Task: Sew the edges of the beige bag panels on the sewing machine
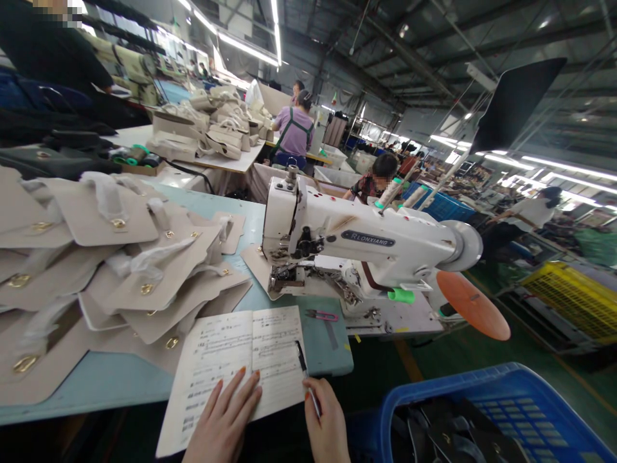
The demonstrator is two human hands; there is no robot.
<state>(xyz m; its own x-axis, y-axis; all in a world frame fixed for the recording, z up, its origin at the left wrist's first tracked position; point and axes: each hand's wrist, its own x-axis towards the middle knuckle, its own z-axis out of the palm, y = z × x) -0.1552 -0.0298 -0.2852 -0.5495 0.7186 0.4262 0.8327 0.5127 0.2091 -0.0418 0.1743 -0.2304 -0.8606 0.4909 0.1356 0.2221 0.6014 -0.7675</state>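
Observation:
An open notebook (282,382) with handwritten lines lies at the table's front edge, partly over some beige bag pieces. My left hand (222,411) rests flat on its lower middle, fingers stretched out. At the notebook's right edge my right hand (324,418) is closed around a pen (301,360), whose dark end points up and away over the page. Just beyond the pen, pink-handled thread snips (322,315) lie on the sewing machine's bluish-green work surface (332,354).
A white sewing machine (366,238) stands ahead. Beige bag pieces (106,212) with gold clasps pile up at left. A blue basket (400,399) of dark pieces sits at lower right. An orange disc (472,305) juts out by the machine. Several people work farther back.

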